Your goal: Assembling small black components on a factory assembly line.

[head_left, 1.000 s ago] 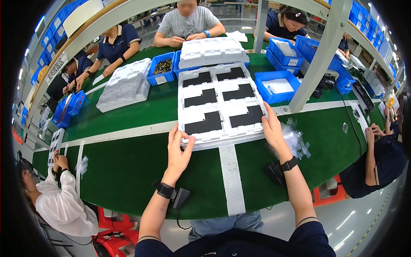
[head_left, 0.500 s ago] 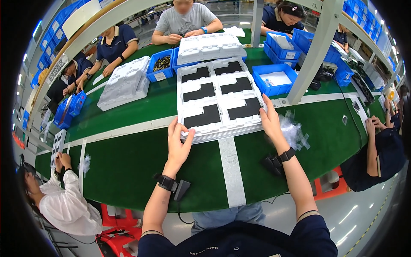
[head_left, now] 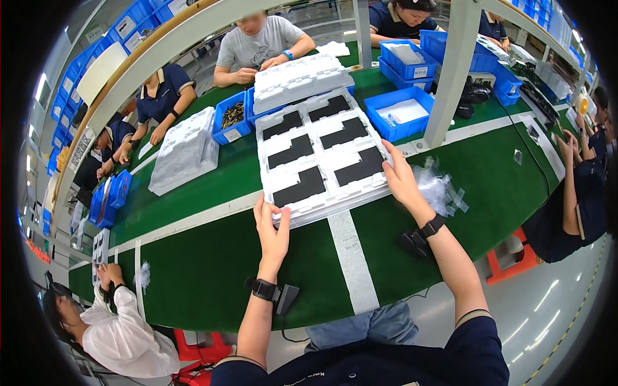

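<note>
A stack of white moulded plastic trays (head_left: 317,149) lies before me on the green bench. The top tray carries several flat black L-shaped pieces (head_left: 299,186), one in each compartment. My left hand (head_left: 271,230) grips the near left corner, thumb on the near rim and fingers along the side. At the right side, my right hand (head_left: 402,179) holds the tray edge, with its fingertips on the rim. The undersides of both grips are hidden.
Crumpled clear film (head_left: 441,190) lies right of my right hand. Behind the trays are a white tray stack (head_left: 299,80), a blue bin of small brass-coloured parts (head_left: 232,114) and another blue bin (head_left: 399,116). A metal post (head_left: 454,71) rises at right. Co-workers sit around.
My view has turned a little, so the whole scene looks tilted and shifted. Both hands stay on the tray edges, and the black pieces keep their places.
</note>
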Demonstrator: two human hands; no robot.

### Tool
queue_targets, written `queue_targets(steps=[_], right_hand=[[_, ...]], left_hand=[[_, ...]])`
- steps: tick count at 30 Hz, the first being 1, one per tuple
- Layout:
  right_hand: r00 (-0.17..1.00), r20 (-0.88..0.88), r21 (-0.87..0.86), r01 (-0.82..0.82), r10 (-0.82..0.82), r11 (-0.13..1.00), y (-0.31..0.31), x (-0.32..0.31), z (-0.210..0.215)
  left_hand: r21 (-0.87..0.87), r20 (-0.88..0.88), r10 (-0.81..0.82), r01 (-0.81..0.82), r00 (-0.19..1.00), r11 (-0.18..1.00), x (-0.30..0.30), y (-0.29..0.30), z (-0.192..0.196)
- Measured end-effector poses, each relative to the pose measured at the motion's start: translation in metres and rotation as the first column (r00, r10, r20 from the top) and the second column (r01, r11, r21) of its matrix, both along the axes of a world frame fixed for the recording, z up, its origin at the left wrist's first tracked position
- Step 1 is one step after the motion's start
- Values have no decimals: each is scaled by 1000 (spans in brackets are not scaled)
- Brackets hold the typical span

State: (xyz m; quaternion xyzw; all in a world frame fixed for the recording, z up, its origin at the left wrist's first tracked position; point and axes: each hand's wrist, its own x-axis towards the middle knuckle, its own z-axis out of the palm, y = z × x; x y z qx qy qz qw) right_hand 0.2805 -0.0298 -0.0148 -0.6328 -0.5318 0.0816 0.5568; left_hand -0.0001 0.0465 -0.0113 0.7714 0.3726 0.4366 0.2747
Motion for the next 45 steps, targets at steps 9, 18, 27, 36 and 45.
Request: queue_targets(steps=[9,18,27,36,45], right_hand=[[1000,7,-4,-14,14,1000,1,-1,-2],[999,-39,-61,19,-22,998,1,-4,-3],[998,-65,-26,15,-17,1000,0,-2,-3],[1000,-5,-27,27,-27,999,2,2,-11],[1000,18,-43,15,-14,999,3,5,-16]], left_hand=[[70,-57,20,-16,998,997,0,-1,3],[56,-44,18,-15,999,998,-3,1,0],[33,-62,-8,10,998,999,1,-3,0],[-5,-37,-7,7,999,1000,2,-1,-2],[-19,-53,33,-34,998,999,4,-1,0]])
